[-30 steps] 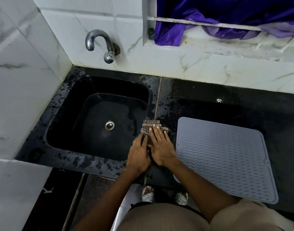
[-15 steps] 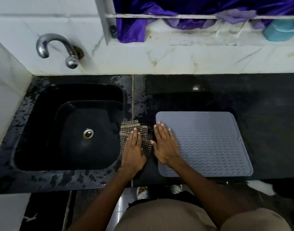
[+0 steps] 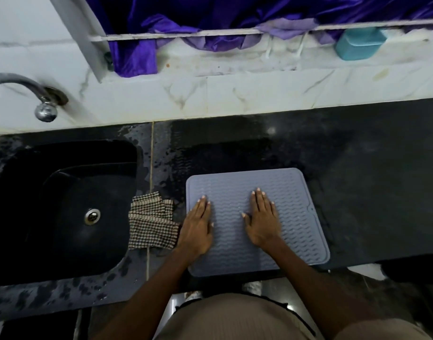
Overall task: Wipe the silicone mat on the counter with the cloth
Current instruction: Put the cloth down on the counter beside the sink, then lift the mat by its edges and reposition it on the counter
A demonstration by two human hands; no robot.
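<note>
A grey silicone mat (image 3: 293,217) with a wavy ribbed surface lies flat on the black counter (image 3: 369,192), near its front edge. My left hand (image 3: 197,228) lies flat with straight fingers on the mat's left edge. My right hand (image 3: 263,220) rests flat on the middle of the mat, fingers straight. A folded brown-and-white checked cloth (image 3: 151,222) lies on the counter between the sink and the mat, just left of my left hand. Neither hand holds it.
A black sink (image 3: 63,204) with a metal drain is set into the counter at the left, its rim wet. A chrome tap (image 3: 39,101) sticks out of the tiled wall. A teal soap box (image 3: 357,44) and purple fabric (image 3: 186,33) sit on the sill behind.
Both hands have left the cloth and moved right onto the mat. The cloth stays beside the sink. The view has shifted to the right.
</note>
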